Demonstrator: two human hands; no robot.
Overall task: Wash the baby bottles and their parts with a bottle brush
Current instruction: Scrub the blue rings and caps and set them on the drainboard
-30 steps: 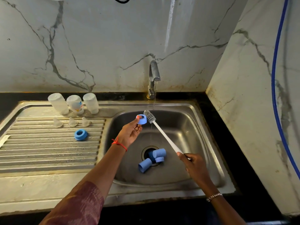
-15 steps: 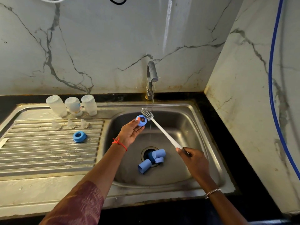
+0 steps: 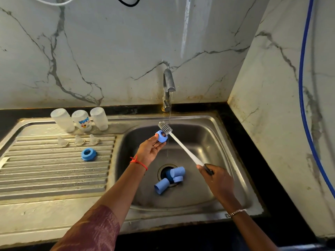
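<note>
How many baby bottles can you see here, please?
3: left bottle, printed middle bottle and right bottle stand side by side at the drainboard's back edge, left of the basin. None appears hidden.

Your sink is brushed steel, dull and water-marked. Left of it the drainboard is the same metal, ribbed. The bottles behind that look like frosted, translucent plastic. The ring you hold is matt blue plastic, and the brush has a smooth white plastic handle.
</note>
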